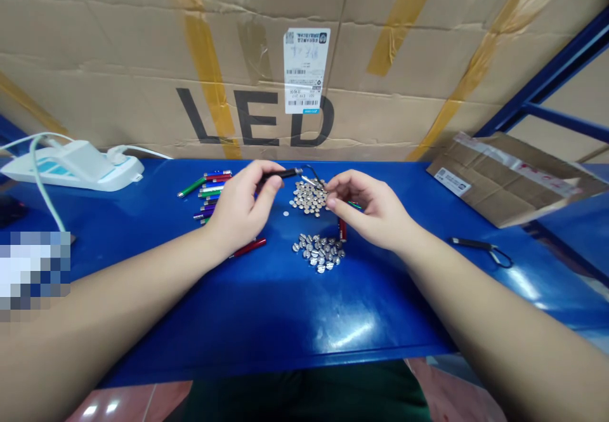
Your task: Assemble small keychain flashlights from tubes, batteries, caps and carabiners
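Observation:
My left hand (pixel 247 200) is closed around a slim black penlight-like tube (pixel 284 173), its silvery end pointing right. A thin black loop (pixel 311 168) shows beside that end. Across from it, my right hand (pixel 366 206) pinches a thin silvery piece (pixel 314 183); its exact kind is unclear. Below the gap between the hands lies a pile of small round button cells (pixel 309 198). Nearer me is a heap of shiny silver caps (pixel 321 252). A red tube (pixel 343 230) lies partly hidden beside my right hand, and another red tube (pixel 250 247) below my left wrist.
Several coloured tubes (pixel 209 190) lie left of my left hand on the blue table (pixel 266 320). A white power strip (pixel 76 165) stands at far left. To the right are a cardboard box (pixel 509 178) and a black tube with a loop (pixel 473 244). A large carton (pixel 143 47) rises behind.

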A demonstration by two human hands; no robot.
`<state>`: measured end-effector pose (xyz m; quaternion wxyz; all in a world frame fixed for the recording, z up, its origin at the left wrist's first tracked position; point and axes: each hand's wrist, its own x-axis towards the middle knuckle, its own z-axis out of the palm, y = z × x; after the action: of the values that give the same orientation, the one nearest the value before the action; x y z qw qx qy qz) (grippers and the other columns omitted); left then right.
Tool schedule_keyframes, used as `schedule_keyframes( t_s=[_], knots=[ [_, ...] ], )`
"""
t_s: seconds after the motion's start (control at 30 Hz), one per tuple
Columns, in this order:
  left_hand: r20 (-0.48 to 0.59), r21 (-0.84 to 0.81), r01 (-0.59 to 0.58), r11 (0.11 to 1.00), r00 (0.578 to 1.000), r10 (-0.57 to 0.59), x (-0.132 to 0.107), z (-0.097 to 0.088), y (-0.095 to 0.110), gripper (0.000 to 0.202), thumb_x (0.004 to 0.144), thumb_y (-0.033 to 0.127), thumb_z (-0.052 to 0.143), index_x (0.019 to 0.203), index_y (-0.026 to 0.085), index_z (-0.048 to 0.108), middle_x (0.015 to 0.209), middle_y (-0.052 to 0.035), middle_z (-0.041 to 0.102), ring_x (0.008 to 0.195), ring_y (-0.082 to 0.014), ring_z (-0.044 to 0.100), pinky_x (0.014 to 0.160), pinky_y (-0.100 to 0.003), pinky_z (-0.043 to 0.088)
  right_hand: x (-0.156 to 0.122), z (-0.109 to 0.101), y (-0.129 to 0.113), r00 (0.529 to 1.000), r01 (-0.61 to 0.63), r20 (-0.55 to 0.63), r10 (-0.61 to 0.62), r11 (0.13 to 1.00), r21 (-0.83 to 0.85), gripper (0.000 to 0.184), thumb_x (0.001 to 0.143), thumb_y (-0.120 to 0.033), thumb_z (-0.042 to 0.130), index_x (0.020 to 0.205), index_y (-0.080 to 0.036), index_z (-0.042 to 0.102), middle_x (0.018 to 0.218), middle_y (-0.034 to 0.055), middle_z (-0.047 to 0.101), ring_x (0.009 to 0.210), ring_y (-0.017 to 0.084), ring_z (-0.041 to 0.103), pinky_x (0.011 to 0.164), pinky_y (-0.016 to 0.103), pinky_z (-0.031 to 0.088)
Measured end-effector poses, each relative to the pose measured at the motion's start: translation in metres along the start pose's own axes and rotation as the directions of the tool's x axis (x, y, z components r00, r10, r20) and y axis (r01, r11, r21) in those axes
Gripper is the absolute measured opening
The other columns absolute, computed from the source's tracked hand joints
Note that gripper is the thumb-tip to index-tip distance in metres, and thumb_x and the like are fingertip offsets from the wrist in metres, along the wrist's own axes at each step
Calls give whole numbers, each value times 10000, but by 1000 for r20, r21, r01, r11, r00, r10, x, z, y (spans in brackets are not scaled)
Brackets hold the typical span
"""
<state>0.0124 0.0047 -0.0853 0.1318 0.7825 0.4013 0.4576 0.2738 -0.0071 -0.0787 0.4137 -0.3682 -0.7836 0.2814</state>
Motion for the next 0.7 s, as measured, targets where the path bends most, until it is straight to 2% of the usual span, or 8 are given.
schedule_keyframes(
  t_s=[0.07,0.13,0.2,0.3,0.4,0.47,0.7],
  knots=[
    [-68,-142,118,983,989,-128,2,2,-6,227,1092,400,512,1186,213,600,1000,-50,757,813,-177,698,777,-329,562,1,-3,-1,994,98,61,-88,978,-185,187,1013,-356,656,1129,-214,695,1051,87,744,924,226,672,855,391,550],
    [-94,-270,162,949,977,-194,4,4,-13,213,1098,421,496,1158,225,553,951,-36,741,723,-151,658,709,-308,542,3,-1,-2,974,193,176,-139,920,-342,234,1048,-353,596,1171,-210,735,1134,124,724,1050,275,648,974,467,514],
    [-108,-341,170,925,970,-218,5,7,-18,189,1100,415,491,1140,234,524,939,-28,731,703,-139,637,696,-299,529,5,5,-3,951,244,283,-123,860,-448,330,1076,-370,540,1252,-198,760,1190,155,683,1110,304,604,1050,521,466],
    [-104,-376,183,908,966,-238,5,10,-20,170,1099,400,500,1139,236,517,930,-22,726,706,-136,627,700,-300,518,8,18,-5,927,244,373,-26,798,-551,458,1107,-424,465,1409,-201,727,1208,172,634,1115,318,546,1062,544,441],
    [-84,-377,191,906,968,-238,5,11,-16,163,1092,385,510,1128,228,534,917,-24,722,722,-144,626,722,-312,519,12,28,-7,907,211,415,77,769,-604,496,1124,-439,412,1511,-257,663,1200,162,620,1103,318,514,1058,548,432],
    [-67,-366,196,910,970,-235,4,11,-14,161,1089,378,511,1124,225,547,921,-26,722,739,-149,629,736,-315,521,14,31,-7,896,215,433,99,756,-619,490,1127,-433,407,1514,-276,663,1182,156,619,1088,313,503,1069,550,417],
    [-78,-308,211,928,966,-246,4,10,-11,147,1071,341,525,1119,210,570,957,-42,726,772,-155,630,743,-313,514,18,27,-4,910,209,401,110,712,-670,480,1129,-427,398,1347,-227,776,1147,153,635,1017,296,502,997,500,399]
  ],
)
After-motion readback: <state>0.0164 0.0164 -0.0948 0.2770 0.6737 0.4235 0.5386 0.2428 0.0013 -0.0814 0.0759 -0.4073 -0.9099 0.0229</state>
